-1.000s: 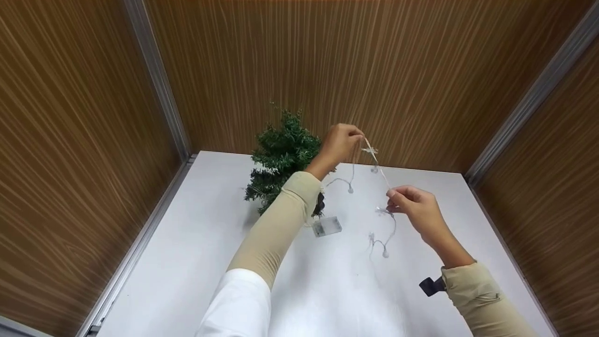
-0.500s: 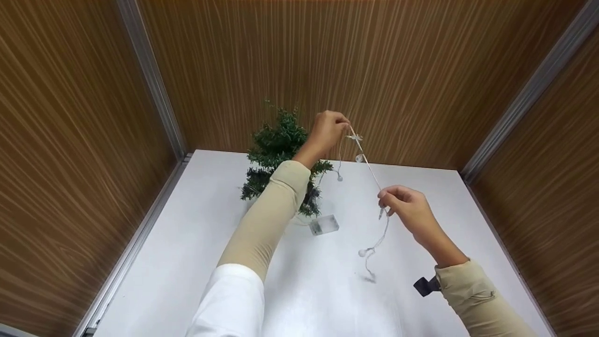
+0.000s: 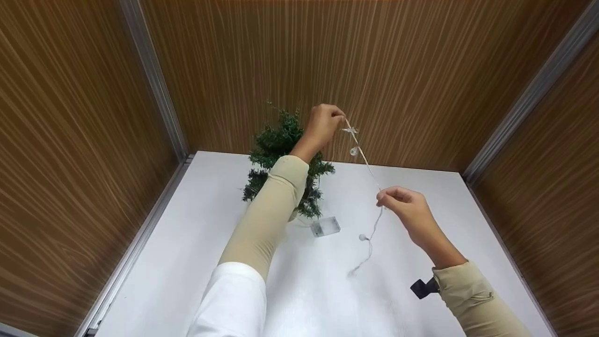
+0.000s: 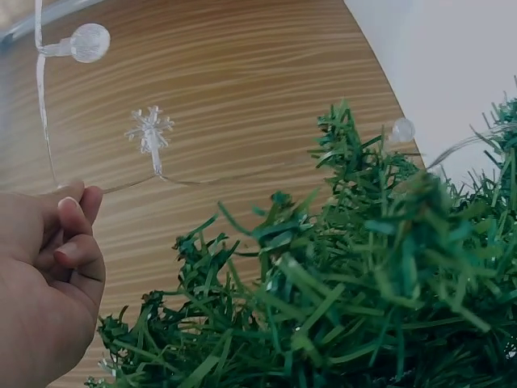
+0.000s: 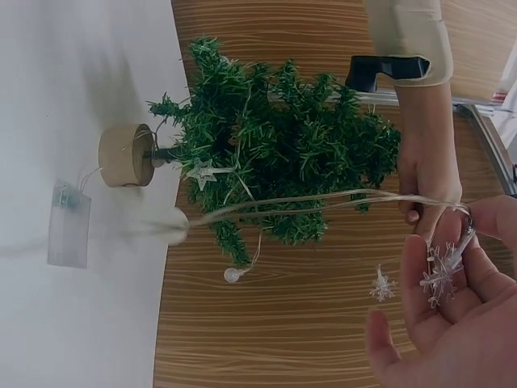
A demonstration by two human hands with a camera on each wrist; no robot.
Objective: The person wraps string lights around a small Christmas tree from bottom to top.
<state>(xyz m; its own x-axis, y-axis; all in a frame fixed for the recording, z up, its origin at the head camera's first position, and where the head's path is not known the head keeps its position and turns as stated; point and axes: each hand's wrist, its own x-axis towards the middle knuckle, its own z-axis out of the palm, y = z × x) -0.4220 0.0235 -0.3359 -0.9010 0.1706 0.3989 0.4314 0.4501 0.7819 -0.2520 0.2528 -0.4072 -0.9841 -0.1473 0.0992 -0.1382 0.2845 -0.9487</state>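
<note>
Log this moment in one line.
left hand: pinches light string | right hand: pinches light string | tree: upright on table | clear box: on table near tree

No text, label, brand name, number or sign could be read in any of the three views, whether from the head or from either wrist.

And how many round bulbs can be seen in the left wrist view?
2: one round bulb above the left hand, another at the picture's right, by the green tree, which may hide more.
</note>
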